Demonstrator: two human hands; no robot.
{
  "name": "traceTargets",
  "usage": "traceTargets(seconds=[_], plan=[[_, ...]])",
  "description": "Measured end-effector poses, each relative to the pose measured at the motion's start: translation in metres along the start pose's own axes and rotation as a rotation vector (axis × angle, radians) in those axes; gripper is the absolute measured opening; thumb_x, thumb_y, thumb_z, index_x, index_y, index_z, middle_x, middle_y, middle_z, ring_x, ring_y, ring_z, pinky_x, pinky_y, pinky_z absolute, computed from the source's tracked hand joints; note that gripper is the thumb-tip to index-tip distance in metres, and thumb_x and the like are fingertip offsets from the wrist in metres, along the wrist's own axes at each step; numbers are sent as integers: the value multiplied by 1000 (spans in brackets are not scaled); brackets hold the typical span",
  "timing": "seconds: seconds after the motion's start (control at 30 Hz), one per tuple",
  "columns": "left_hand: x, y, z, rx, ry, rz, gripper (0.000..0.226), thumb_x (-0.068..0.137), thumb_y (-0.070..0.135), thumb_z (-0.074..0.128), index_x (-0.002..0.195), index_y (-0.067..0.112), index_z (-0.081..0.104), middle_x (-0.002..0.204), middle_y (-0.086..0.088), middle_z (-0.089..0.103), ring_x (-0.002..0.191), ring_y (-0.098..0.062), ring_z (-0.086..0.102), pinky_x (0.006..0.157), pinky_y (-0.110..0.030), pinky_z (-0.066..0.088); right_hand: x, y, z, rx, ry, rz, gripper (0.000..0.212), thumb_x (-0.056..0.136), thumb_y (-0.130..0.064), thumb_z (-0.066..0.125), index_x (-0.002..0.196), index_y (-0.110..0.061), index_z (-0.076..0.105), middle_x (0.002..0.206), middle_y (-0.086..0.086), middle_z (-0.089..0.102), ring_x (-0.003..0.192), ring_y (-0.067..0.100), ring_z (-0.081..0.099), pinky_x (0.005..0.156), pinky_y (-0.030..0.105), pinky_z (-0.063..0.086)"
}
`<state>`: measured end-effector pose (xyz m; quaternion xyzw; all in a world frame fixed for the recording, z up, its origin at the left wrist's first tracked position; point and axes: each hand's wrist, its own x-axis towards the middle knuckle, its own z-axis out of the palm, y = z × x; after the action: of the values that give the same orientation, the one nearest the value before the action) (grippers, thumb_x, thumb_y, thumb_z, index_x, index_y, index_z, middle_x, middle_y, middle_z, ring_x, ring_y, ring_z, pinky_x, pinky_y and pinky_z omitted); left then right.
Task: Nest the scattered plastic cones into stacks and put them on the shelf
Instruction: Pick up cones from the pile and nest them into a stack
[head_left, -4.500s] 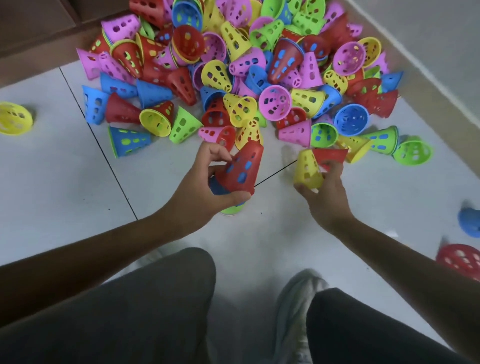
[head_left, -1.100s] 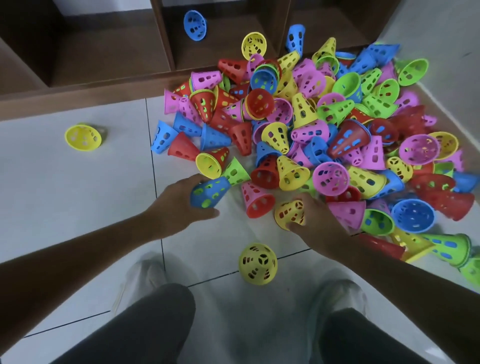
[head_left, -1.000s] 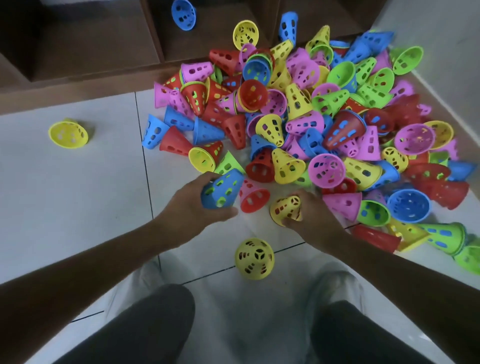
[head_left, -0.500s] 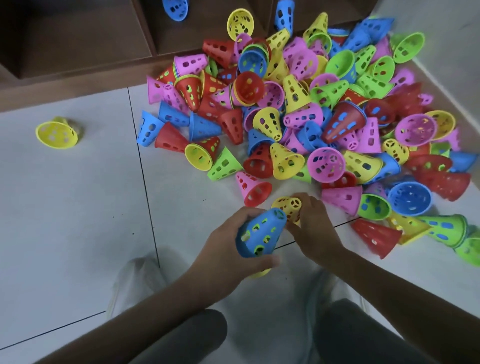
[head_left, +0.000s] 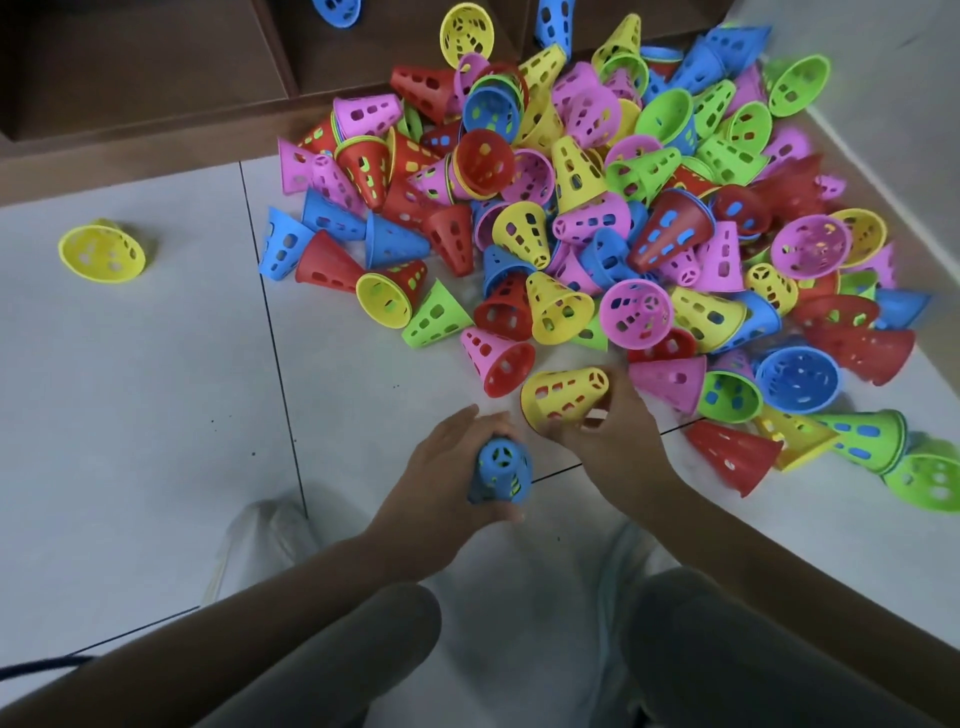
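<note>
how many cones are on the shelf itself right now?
3 visible: a blue cone cut off at the top edge, a yellow cone lying open-mouthed in the middle bay, and another blue one beside it. The frame crops the shelf, so more may be hidden.

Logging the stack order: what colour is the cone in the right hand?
Yellow. The cone gripped by the right hand shows clearly in the head view.

We see a blue cone with slotted holes, upright with its narrow tip toward us, gripped low over the floor. Just beside it a yellow cone lies tilted, tip pointing right. Beyond spreads the pile of cones, red, pink, green, blue and yellow, some nested. A lone yellow cone lies well apart at left.
</note>
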<state>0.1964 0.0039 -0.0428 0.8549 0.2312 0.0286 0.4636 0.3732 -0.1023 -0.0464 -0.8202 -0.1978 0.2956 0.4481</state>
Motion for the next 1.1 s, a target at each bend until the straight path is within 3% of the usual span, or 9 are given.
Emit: traceTargets(seconds=[0.1,0.3,0.5,0.63,0.9,0.97,1.1], plan=[[4,-3,-5,103,84,-32,67,77,35,84,132,34,46,141,11,47,135,-12,36,114,-40,39,-10,-22,-2,112,-16,-26,63,69,-19,90,120,-27,55,112,-7,66,106,11,64,89,36,59],[-2,-11,-22,256,101,-46,81,81,40,80,147,29,35,150,11,40,136,-9,33,107,-20,30,-36,-57,-8,72,-126,-122,64,71,-25,88,124,-26,54,117,-9,65,112,12,62,92,38,57],[-7,-34,-51,320,139,-53,60,88,35,74,141,26,46,144,7,47,130,-13,44,103,-22,34,-47,-54,4,-192,-272,-270,55,70,-27,86,115,-32,54,109,-13,63,106,6,59,84,28,57],[-2,-44,-64,327,111,-77,51,91,36,70,137,30,49,140,9,50,127,-12,47,99,-23,37,-42,-41,17,-374,-296,-317,56,74,-29,82,121,-33,51,111,-13,54,105,4,46,79,11,43],[19,-41,-84,295,142,-68,41,93,31,68,131,24,56,132,5,58,118,-12,53,100,-31,47,-30,-32,26,-407,-326,-333,60,79,-37,80,129,-34,46,116,-15,44,115,4,38,82,7,39],[25,-41,-86,292,147,-68,40,93,30,69,131,24,56,133,5,58,119,-12,52,101,-34,48,-31,-30,22,-381,-362,-300,60,82,-51,73,133,-37,43,121,-17,42,116,0,37,84,6,36],[38,-43,-90,300,165,-54,45,92,27,70,134,22,54,135,2,56,121,-15,51,102,-38,49,-27,-24,13,-324,-329,-411,58,94,-68,36,139,-31,44,133,-14,49,123,1,40,97,16,37]])
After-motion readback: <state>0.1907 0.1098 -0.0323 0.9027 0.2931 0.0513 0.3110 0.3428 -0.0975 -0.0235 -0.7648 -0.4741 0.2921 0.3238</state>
